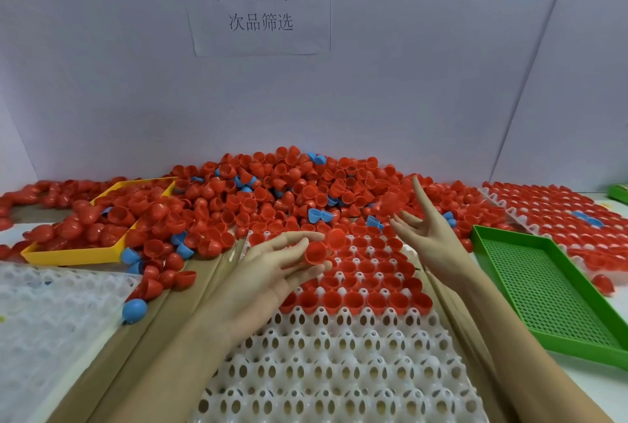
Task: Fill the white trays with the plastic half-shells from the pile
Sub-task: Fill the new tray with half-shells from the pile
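The left hand (268, 266) lies palm-up over the white perforated plastic tray (326, 354) in the near centre, its fingers (299, 239) loosely curled round a red plastic half-shell (316, 252). The right hand (424, 229) is raised at the near edge of the pile of red and blue half-shells (272, 191), fingers spread and holding nothing; a blurred red shell (390, 201) is just beside them. The tray's far rows hold red shells. A green mesh tray (543, 290) sits right, a yellow frame (78, 254) left.

Both forearms bare, no sleeves, left hand (272, 269) & right hand (431, 235) ungloved.
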Available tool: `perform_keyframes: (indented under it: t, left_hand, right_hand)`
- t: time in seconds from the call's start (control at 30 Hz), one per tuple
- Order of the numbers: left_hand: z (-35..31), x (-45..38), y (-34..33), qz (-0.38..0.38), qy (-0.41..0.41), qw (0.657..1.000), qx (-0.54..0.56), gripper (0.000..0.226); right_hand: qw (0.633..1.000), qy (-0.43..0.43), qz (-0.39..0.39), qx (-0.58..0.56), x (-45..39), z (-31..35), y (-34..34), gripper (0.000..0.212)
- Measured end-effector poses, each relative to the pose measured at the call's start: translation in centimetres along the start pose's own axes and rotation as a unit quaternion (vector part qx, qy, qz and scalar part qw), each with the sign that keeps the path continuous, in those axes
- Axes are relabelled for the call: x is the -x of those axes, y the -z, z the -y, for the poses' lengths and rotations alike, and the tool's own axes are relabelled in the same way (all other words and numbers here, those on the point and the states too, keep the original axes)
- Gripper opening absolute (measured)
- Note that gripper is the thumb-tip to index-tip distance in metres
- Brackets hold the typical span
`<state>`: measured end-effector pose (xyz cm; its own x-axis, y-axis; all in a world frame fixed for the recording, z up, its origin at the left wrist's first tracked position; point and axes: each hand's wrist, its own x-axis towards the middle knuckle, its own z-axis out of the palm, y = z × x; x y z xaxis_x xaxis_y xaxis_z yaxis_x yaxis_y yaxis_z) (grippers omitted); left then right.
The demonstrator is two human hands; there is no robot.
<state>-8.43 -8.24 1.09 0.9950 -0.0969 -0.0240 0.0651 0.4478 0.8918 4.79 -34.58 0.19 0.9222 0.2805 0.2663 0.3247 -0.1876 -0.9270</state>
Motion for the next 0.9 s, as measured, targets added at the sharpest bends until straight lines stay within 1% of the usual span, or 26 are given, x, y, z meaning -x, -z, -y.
perform_keyframes:
  t: [0.07, 0.13, 0.2, 0.23, 0.3, 0.37, 0.43, 0.5, 0.53, 0.63, 0.67, 0.73, 0.77, 0.8, 0.87, 0.9]
  left_hand:
    - [-0.2, 0.0, 0.0, 0.006, 0.002, 0.999, 0.035, 0.025]
    - [-0.3, 0.1, 0.0, 0.011, -0.005, 0.999, 0.035, 0.027]
    - [-0.3, 0.0, 0.2, -0.004, -0.015, 1.0, 0.008, 0.028]
    - [-0.4, 0.1, 0.5, -0.019, -0.022, 0.999, -0.013, 0.024]
    - [-0.8, 0.2, 1.0, -0.047, -0.05, 0.993, -0.095, 0.016]
    - [-1.6, 0.5, 1.6, -0.087, -0.084, 0.968, -0.22, 0.013]
    - [-2.4, 0.8, 2.4, -0.153, -0.116, 0.921, -0.339, 0.012]
    - [-3.3, 1.2, 3.2, -0.2, -0.13, 0.877, -0.418, 0.017]
    - [-3.9, 1.5, 3.5, -0.206, -0.125, 0.866, -0.437, 0.023]
    - [-5.0, 2.7, 3.7, -0.174, -0.095, 0.864, -0.463, 0.044]
    - [-5.1, 3.3, 3.6, -0.158, -0.089, 0.864, -0.47, 0.045]
    - [-4.6, 4.6, 3.6, -0.14, -0.081, 0.861, -0.483, 0.038]
    - [-4.1, 5.4, 3.6, -0.144, -0.076, 0.853, -0.497, 0.036]
    - [-3.5, 6.2, 3.9, -0.157, -0.072, 0.836, -0.52, 0.035]
    - [-2.1, 7.8, 4.5, -0.186, -0.061, 0.793, -0.577, 0.033]
    - [-1.6, 8.6, 4.6, -0.196, -0.057, 0.779, -0.593, 0.032]
  right_hand:
    - [1.0, 0.008, -0.018, 0.008, 0.2, -0.4, 0.3, 0.082]
    - [0.999, 0.014, -0.044, -0.016, 0.3, -0.6, 0.3, 0.068]
    - [0.997, 0.013, -0.065, -0.036, 0.3, -0.7, 0.2, 0.053]
    - [0.997, 0.011, -0.074, -0.028, 0.3, -0.8, 0.1, 0.046]
    - [0.996, 0.006, -0.085, -0.002, 0.4, -1.1, 0.0, 0.038]
    - [0.995, 0.005, -0.096, 0.009, 0.6, -1.5, -0.1, 0.035]
    - [0.994, 0.009, -0.108, 0.018, 0.6, -1.9, -0.2, 0.036]
    - [0.993, 0.015, -0.113, 0.033, 0.5, -2.2, -0.3, 0.037]
    - [0.993, 0.019, -0.113, 0.041, 0.5, -2.2, -0.3, 0.038]
    - [0.992, 0.026, -0.115, 0.051, 0.5, -2.2, -0.4, 0.04]
    - [0.991, 0.028, -0.117, 0.049, 0.5, -2.2, -0.4, 0.041]
    - [0.991, 0.031, -0.125, 0.045, 0.4, -2.0, -0.4, 0.041]
    - [0.99, 0.031, -0.127, 0.043, 0.4, -1.9, -0.4, 0.04]
    - [0.99, 0.03, -0.129, 0.041, 0.4, -1.9, -0.4, 0.038]
    - [0.991, 0.03, -0.129, 0.035, 0.4, -1.7, -0.4, 0.037]
    - [0.991, 0.031, -0.128, 0.032, 0.5, -1.6, -0.4, 0.037]
